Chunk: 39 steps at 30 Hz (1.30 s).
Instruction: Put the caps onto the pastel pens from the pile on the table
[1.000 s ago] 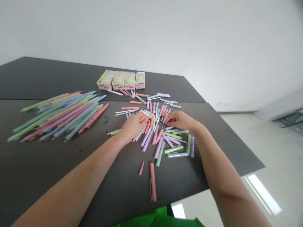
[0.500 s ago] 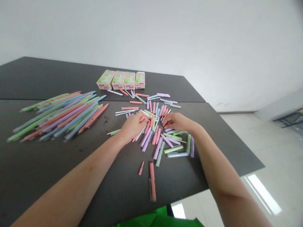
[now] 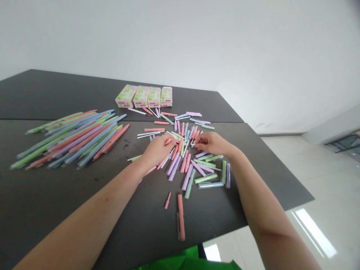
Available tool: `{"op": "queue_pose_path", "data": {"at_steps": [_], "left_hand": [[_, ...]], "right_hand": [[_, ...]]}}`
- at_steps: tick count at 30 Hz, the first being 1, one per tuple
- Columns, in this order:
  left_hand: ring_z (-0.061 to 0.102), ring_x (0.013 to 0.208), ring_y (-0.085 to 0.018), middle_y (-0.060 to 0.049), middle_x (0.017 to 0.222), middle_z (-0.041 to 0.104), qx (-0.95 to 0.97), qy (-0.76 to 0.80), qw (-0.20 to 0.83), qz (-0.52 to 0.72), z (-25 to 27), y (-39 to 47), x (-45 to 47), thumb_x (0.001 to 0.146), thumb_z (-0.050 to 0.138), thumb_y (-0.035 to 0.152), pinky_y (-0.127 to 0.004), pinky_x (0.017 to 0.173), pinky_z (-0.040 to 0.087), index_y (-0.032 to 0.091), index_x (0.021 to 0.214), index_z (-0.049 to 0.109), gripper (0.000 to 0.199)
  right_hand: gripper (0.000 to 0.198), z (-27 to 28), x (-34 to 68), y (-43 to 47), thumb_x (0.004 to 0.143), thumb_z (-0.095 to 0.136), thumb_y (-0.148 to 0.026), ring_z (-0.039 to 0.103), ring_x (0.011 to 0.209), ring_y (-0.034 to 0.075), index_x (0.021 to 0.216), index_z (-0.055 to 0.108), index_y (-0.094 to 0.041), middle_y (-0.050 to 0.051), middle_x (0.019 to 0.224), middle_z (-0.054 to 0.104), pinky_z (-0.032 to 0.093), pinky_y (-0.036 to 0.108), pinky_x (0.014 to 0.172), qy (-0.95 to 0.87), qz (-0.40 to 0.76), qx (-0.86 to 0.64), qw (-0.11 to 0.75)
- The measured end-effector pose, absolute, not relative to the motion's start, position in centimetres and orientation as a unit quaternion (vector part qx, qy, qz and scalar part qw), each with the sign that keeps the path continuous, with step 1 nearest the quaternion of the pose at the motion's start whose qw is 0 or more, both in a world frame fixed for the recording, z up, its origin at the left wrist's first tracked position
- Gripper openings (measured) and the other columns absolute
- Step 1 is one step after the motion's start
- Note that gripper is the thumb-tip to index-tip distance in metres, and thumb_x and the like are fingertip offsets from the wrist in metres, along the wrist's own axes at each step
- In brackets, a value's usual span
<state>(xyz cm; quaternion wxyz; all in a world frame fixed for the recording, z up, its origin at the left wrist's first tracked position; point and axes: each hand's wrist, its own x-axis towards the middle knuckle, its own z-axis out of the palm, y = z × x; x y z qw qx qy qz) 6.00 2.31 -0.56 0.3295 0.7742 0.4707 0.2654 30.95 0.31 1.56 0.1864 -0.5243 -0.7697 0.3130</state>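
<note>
My left hand (image 3: 158, 150) is closed around a coral pen part (image 3: 151, 171); its rear end pokes out below my wrist, and the fingers cover its middle. Across from it, my right hand (image 3: 211, 144) has thumb and fingertips pinched together over the right side of the pile. Whatever lies between those fingertips is too small or hidden to make out. Between and below the hands lie loose pen barrels (image 3: 174, 168) in coral, purple, green and blue, mixed with thin white refills (image 3: 165, 162). A coral barrel with a clear clip (image 3: 181, 217) and a short coral tip piece (image 3: 167, 200) lie nearer me.
A heap of long whole pens (image 3: 75, 138) in several colours lies on the left of the dark table (image 3: 118, 221). Pink and green boxes (image 3: 140, 96) stand in a row at the back. The table's right edge drops to a pale tiled floor (image 3: 317, 176).
My right hand has lifted slightly from the pile. The coral pen part in my left hand has shifted, and more of its rear end shows below the wrist.
</note>
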Motion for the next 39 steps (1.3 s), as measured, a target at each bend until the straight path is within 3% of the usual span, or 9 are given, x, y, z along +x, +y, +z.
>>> {"op": "queue_pose_path", "data": {"at_steps": [6, 10, 17, 24, 29, 35, 39], "left_hand": [[0.065, 0.089, -0.02, -0.004, 0.093, 0.073, 0.746, 0.394, 0.426, 0.328, -0.2, 2.3, 6.2, 0.086, 0.053, 0.034, -0.031, 0.083, 0.048, 0.018, 0.091, 0.069, 0.023], [0.064, 0.069, -0.016, -0.003, 0.079, 0.071, 0.719, 0.361, 0.486, 0.343, 0.6, 1.6, 6.4, 0.088, 0.051, 0.037, -0.027, 0.066, 0.05, 0.017, 0.093, 0.067, 0.026], [0.054, 0.049, -0.01, -0.001, 0.07, 0.066, 0.695, 0.326, 0.529, 0.363, 1.1, 1.2, 6.6, 0.089, 0.053, 0.036, -0.025, 0.057, 0.048, 0.017, 0.094, 0.067, 0.024], [0.051, 0.047, -0.009, 0.001, 0.068, 0.065, 0.681, 0.331, 0.547, 0.357, 1.3, 1.0, 6.5, 0.089, 0.053, 0.037, -0.023, 0.054, 0.046, 0.017, 0.092, 0.066, 0.025], [0.056, 0.055, -0.011, -0.003, 0.079, 0.069, 0.688, 0.329, 0.536, 0.361, 1.3, 1.0, 6.5, 0.088, 0.054, 0.039, -0.022, 0.054, 0.046, 0.016, 0.088, 0.066, 0.025], [0.052, 0.047, -0.009, 0.0, 0.07, 0.066, 0.688, 0.329, 0.542, 0.353, 1.3, 0.9, 6.6, 0.09, 0.051, 0.035, -0.022, 0.054, 0.045, 0.016, 0.087, 0.066, 0.024], [0.055, 0.055, -0.011, -0.002, 0.072, 0.067, 0.706, 0.32, 0.512, 0.371, 1.1, 1.2, 6.5, 0.09, 0.052, 0.035, -0.023, 0.059, 0.046, 0.015, 0.082, 0.066, 0.026]], "right_hand": [[0.024, 1.4, 29.2, 0.1, 0.073, 0.073, -0.034, 0.055, 0.055, 0.009, 0.081, 0.061, -0.015, 0.0, 0.067, 0.063, 0.045, 0.022, 0.052, -0.664, 0.469, -0.472, 0.342], [0.027, 2.2, 28.0, -0.3, 0.073, 0.075, -0.035, 0.054, 0.056, 0.008, 0.088, 0.064, -0.015, -0.001, 0.067, 0.063, 0.044, 0.02, 0.051, -0.648, 0.484, -0.449, 0.381], [0.025, 2.6, 27.0, -0.8, 0.077, 0.071, -0.035, 0.051, 0.056, 0.008, 0.089, 0.069, -0.014, -0.001, 0.065, 0.061, 0.043, 0.021, 0.054, -0.647, 0.496, -0.43, 0.388], [0.024, 3.0, 27.1, -1.0, 0.078, 0.068, -0.034, 0.051, 0.057, 0.008, 0.091, 0.07, -0.014, 0.0, 0.067, 0.06, 0.043, 0.022, 0.054, -0.656, 0.465, -0.441, 0.399], [0.024, 3.2, 27.2, -1.0, 0.079, 0.067, -0.035, 0.049, 0.055, 0.008, 0.091, 0.07, -0.014, -0.001, 0.066, 0.059, 0.042, 0.022, 0.053, -0.66, 0.454, -0.446, 0.399], [0.024, 2.8, 27.0, -1.0, 0.079, 0.067, -0.034, 0.046, 0.053, 0.007, 0.09, 0.069, -0.012, -0.001, 0.063, 0.057, 0.037, 0.022, 0.051, -0.663, 0.459, -0.434, 0.401], [0.024, 2.8, 26.9, -1.0, 0.079, 0.066, -0.033, 0.046, 0.053, 0.007, 0.09, 0.069, -0.011, -0.002, 0.063, 0.057, 0.036, 0.022, 0.051, -0.67, 0.45, -0.437, 0.398]]}}
